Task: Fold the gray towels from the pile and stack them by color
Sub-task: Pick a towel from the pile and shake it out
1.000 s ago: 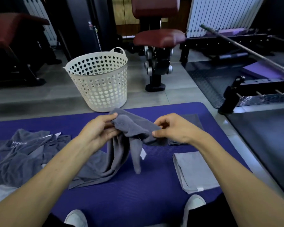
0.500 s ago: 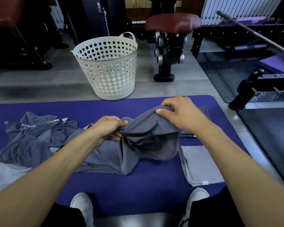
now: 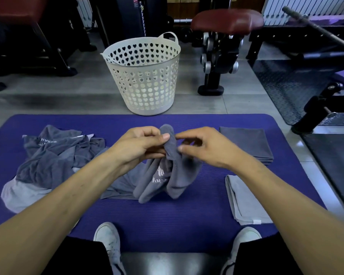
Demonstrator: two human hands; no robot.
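Hands (image 3: 139, 144) (image 3: 204, 146) pinching raised towel (image 3: 170, 155) edge

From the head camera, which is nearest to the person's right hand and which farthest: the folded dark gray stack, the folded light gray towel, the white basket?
From the right hand:
1. Folded dark gray stack, just to its right.
2. Folded light gray towel, nearer the person, on the right.
3. White basket, beyond the mat.

A single wide-angle view is given from the wearer's head, aimed forward and steeply down. Both forearms are seen entering from the bottom corners, and the purple mat (image 3: 187, 221) is seen close below. The basket (image 3: 145, 80) and the gym bench (image 3: 226, 22) are shown farther off at the top. Straight lines are bent near the edges.
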